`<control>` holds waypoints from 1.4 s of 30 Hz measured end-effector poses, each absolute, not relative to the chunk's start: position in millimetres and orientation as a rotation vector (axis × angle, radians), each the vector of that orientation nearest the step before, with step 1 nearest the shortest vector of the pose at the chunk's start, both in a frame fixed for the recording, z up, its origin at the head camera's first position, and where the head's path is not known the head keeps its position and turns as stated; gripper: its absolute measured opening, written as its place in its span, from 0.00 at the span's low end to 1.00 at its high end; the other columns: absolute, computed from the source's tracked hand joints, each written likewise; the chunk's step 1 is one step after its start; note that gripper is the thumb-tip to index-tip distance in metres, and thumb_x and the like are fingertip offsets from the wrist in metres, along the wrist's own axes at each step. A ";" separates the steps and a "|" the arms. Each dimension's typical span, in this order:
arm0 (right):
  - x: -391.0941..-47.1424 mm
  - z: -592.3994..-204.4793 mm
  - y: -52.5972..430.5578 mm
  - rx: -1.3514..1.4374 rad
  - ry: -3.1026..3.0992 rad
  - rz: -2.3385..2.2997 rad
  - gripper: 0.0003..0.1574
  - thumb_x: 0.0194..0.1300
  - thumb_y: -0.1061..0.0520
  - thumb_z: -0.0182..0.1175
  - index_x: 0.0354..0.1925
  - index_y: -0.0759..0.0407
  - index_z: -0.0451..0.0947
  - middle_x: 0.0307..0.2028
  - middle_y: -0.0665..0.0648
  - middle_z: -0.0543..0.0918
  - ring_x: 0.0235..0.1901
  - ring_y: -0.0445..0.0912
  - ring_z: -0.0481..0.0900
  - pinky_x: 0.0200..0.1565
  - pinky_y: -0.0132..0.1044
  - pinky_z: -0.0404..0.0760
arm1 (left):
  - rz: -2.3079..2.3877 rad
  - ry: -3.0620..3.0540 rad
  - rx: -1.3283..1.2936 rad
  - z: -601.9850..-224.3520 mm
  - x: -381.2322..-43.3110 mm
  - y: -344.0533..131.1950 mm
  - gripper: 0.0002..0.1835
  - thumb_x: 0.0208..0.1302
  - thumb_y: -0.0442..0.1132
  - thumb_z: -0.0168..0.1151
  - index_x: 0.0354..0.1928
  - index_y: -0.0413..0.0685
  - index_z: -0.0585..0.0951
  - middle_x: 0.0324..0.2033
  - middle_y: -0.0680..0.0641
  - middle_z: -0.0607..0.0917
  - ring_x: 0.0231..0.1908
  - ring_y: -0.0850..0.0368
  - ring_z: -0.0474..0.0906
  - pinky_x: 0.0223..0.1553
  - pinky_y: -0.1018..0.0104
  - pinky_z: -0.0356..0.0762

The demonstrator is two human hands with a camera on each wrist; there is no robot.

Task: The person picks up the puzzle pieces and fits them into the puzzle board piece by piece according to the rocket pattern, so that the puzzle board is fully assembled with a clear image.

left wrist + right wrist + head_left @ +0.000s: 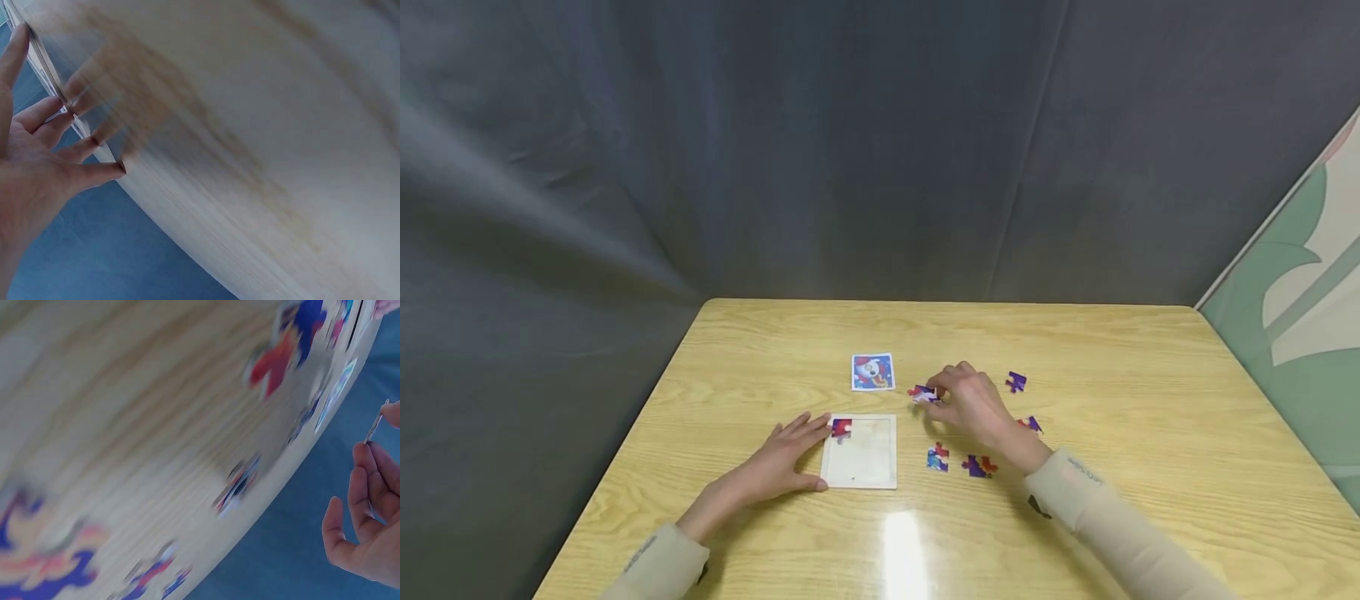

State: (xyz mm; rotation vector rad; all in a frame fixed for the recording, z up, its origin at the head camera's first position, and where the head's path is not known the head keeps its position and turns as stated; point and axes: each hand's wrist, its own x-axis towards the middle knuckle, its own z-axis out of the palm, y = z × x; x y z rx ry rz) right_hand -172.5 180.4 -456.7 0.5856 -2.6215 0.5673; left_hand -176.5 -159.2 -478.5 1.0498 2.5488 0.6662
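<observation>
My left hand [778,462] lies at the left side of a white square puzzle tray [872,458], fingers straight and spread, fingertips at its upper left corner and thumb at its lower left. One red and purple puzzle piece [842,427] sits in the tray's upper left corner. To the right of the tray, my right hand [972,408] pinches a puzzle piece [925,394] with white, purple and red on it between thumb and fingers. The right wrist view has that piece edge-on [375,425], above the table; its printed face is hidden there.
Beyond the tray lies a square picture card [872,372] with a white cartoon figure. Loose pieces lie around my right hand: a purple one [1016,382], a partly covered one [1034,424], a blue and red one [937,457] and a purple and orange cluster [979,467]. A dark curtain [880,150] hangs behind the table.
</observation>
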 end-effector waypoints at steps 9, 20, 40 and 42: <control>-163.4 -461.0 147.4 0.664 -2.640 0.575 0.17 0.46 0.51 0.76 0.35 0.57 0.86 0.27 0.49 0.84 0.28 0.42 0.73 0.27 0.32 0.72 | 0.686 2.554 1.057 -478.1 -173.3 -157.2 0.44 0.56 0.55 0.68 0.70 0.42 0.65 0.73 0.44 0.58 0.72 0.36 0.46 0.65 0.28 0.40; -162.6 -466.5 119.3 0.766 -2.671 0.571 0.15 0.47 0.52 0.75 0.35 0.55 0.86 0.27 0.47 0.84 0.28 0.40 0.72 0.27 0.32 0.71 | 0.676 2.550 1.039 -478.7 -171.7 -157.2 0.44 0.57 0.55 0.68 0.70 0.42 0.64 0.73 0.45 0.57 0.72 0.37 0.45 0.65 0.29 0.40; -172.3 -474.3 96.2 0.779 -2.833 0.598 0.15 0.53 0.50 0.72 0.37 0.57 0.86 0.29 0.49 0.83 0.30 0.42 0.72 0.29 0.35 0.72 | 0.702 2.537 1.049 -477.3 -169.0 -154.4 0.42 0.57 0.53 0.68 0.69 0.40 0.65 0.73 0.43 0.58 0.72 0.36 0.46 0.65 0.28 0.40; -172.4 -474.8 95.6 0.776 -2.844 0.598 0.15 0.53 0.50 0.72 0.37 0.57 0.86 0.30 0.48 0.82 0.30 0.42 0.72 0.30 0.36 0.73 | 0.708 2.536 1.050 -477.9 -168.4 -154.9 0.42 0.57 0.53 0.68 0.69 0.40 0.65 0.73 0.43 0.58 0.72 0.36 0.46 0.64 0.27 0.40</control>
